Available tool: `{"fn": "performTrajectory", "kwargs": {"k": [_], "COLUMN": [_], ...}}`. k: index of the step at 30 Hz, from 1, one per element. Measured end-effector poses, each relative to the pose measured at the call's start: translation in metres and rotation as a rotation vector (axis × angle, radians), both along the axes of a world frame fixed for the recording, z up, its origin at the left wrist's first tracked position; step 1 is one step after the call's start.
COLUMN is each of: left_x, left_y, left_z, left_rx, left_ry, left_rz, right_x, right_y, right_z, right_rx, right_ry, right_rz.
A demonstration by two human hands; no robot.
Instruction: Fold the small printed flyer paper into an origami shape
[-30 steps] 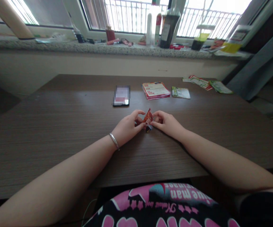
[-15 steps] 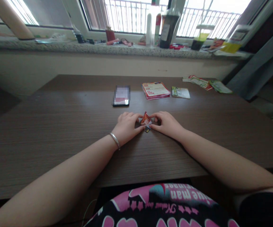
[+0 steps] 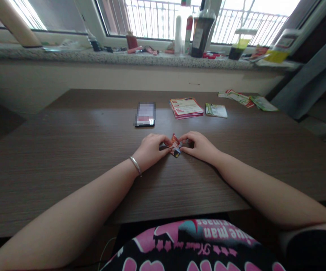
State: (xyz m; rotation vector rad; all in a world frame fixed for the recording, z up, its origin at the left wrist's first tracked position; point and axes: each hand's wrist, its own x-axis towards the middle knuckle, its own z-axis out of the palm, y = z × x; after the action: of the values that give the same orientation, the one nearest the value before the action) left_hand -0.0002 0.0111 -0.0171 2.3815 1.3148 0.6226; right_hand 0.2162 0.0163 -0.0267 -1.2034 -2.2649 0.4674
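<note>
A small folded piece of printed paper (image 3: 175,146), red, white and dark, is between my hands near the middle of the table. My left hand (image 3: 152,147) pinches its left side between thumb and fingers, a silver bangle on the wrist. From the right, my right hand (image 3: 199,146) grips the opposite side with thumb and index finger. My fingertips cover the paper's side edges, so its full folded shape is partly hidden.
Beyond my hands lie a phone (image 3: 145,114), a stack of printed sheets (image 3: 185,108) and a smaller paper stack (image 3: 216,110). Paper strips (image 3: 239,98) lie at the table's back right. Bottles and small items line the stone windowsill (image 3: 151,59).
My left thumb and fingers have shifted slightly on the paper, and more of its lower dark part shows. My right hand has moved slightly. The things around stay in place.
</note>
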Motion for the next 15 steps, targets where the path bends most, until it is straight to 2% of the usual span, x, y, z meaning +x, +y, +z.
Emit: {"fn": "performTrajectory", "kwargs": {"k": [15], "left_x": [0.0013], "left_y": [-0.0011], "left_z": [-0.003], "left_rx": [0.057], "left_ry": [0.126], "left_rz": [0.121], "right_x": [-0.0003], "right_y": [0.0027], "right_z": [-0.006], "right_rx": [0.067], "right_ry": [-0.16], "right_rz": [-0.063]}}
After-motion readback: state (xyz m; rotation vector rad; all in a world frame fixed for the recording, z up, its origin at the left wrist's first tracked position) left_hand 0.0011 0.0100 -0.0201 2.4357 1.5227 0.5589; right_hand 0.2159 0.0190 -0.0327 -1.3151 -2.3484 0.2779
